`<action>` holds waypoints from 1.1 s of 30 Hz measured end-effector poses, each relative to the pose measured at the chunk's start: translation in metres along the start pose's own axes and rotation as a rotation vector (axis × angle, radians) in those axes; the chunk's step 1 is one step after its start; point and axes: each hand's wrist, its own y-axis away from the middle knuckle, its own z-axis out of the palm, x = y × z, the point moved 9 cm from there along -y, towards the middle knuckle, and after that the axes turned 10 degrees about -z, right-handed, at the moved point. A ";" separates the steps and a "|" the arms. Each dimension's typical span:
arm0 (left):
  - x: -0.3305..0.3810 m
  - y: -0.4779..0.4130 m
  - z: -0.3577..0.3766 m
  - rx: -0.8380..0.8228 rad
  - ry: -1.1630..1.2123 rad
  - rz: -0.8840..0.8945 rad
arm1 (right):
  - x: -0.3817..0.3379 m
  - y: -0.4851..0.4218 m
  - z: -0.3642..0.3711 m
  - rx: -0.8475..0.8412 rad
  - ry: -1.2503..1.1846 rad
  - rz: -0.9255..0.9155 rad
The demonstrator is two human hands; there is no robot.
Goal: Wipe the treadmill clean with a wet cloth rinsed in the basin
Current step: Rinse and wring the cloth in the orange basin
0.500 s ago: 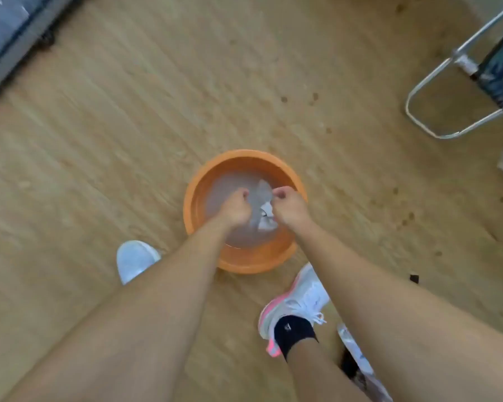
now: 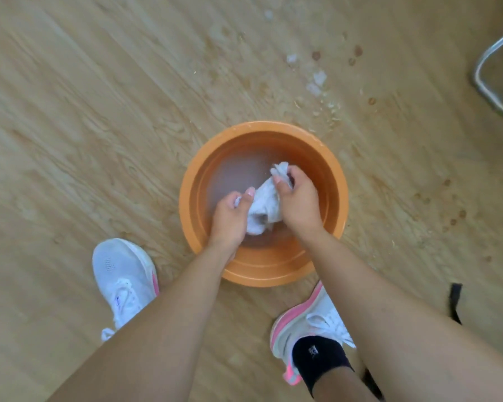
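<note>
Wood-grain flooring [image 2: 99, 126] fills the whole frame, marked with damp spots and pale flecks toward the upper right. Just below the centre sits a round orange basin [image 2: 273, 275] holding shallow, cloudy water [image 2: 238, 175]. Two bare forearms reach into it from the bottom edge.

A white shoe [image 2: 122, 274] stands at the lower left, just beside the basin. Another white shoe with a pink sole [image 2: 308, 320] stands at the lower right, worn over a black sock [image 2: 320, 361]. A bent metal tube [image 2: 478, 79] curves in at the upper right edge.

Inside the basin, the left hand [image 2: 230, 216] and right hand [image 2: 299, 204] are both clenched round a white cloth [image 2: 266, 204], knuckles up. The cloth is bunched into a thick roll above the water. Its long axis runs diagonally, from lower left to upper right. The upper end sticks out of the right fist and points to the upper right. The lower end hangs as a lump between the two wrists, near the water; I cannot tell whether it touches the surface.

A short black strap [image 2: 455, 300] lies on the floor at the right, well apart from the basin.
</note>
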 end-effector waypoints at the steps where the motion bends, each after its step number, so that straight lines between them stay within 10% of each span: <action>1: 0.006 0.001 -0.010 0.058 0.039 0.027 | -0.001 -0.003 -0.004 -0.007 0.019 0.005; 26: 0.032 0.037 -0.038 0.446 -0.103 0.135 | 0.023 0.010 -0.021 -0.003 0.116 0.188; 33: 0.020 0.038 -0.024 0.221 -0.339 0.253 | 0.023 0.021 -0.024 0.090 -0.010 0.242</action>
